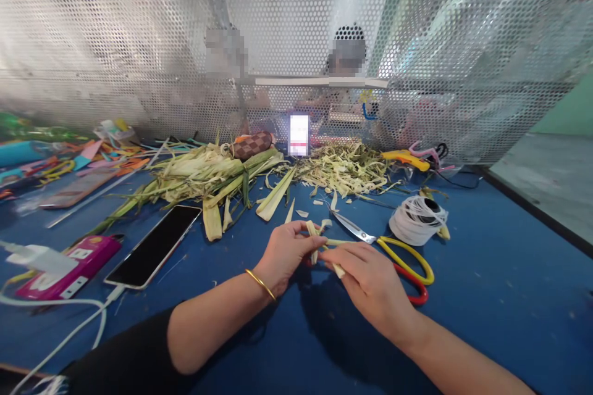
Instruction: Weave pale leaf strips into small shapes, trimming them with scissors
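Observation:
Pale strips of dried corn husk (312, 236) cross each other between my two hands, above the blue table. My left hand (290, 251), with a gold bangle at the wrist, pinches the strips between thumb and fingers. From the other side my right hand (369, 273) grips the husk too, and one short end pokes out below its fingers. Just beyond the right hand lie scissors (407, 253) with one yellow and one red handle, blades partly apart. The right hand covers part of the red handle. A spool of white string (418, 220) stands to the right of the scissors.
A heap of long husks (194, 176) and a pile of shredded husk (347, 166) lie at the back. On the left are a black-screened phone (155, 247) on a cable and a magenta power strip (76, 265). A perforated metal screen (296, 18) closes off the far side.

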{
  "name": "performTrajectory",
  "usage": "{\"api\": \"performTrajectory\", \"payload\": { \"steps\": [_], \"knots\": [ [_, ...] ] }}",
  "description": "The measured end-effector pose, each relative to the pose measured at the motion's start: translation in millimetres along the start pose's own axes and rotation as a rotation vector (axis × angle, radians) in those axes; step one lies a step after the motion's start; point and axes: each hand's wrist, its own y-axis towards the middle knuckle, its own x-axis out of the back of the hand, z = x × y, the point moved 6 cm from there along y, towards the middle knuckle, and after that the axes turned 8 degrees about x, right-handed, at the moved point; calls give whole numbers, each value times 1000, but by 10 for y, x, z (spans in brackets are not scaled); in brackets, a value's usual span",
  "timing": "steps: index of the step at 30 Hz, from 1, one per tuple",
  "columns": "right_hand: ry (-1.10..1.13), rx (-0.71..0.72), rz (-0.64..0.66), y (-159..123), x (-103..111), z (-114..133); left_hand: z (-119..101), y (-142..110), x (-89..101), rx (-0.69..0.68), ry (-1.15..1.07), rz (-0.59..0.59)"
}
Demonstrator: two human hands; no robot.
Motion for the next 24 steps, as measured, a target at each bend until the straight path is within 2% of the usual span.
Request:
{"api": "performTrajectory", "payload": {
  "steps": [3,5,8,12,17,24],
  "knots": [
    [-135,46,-129,24,145,-15,-26,-82,-105,2,63,109],
    [-158,46,-144,38,186,-51,-36,-128,-155,2,127,163],
    [-143,-3,-86,50,172,-127,-31,-165,-192,0,193,214],
    [-176,-140,17,31,110,-225,-7,-180,-227,16,232,275],
    [-183,-339,42,-37,70,-343,-1,-195,-249,38,238,282],
    [-52,-462,72,-93,-36,-441,54,-183,-234,16,279,220]
  ]
}}
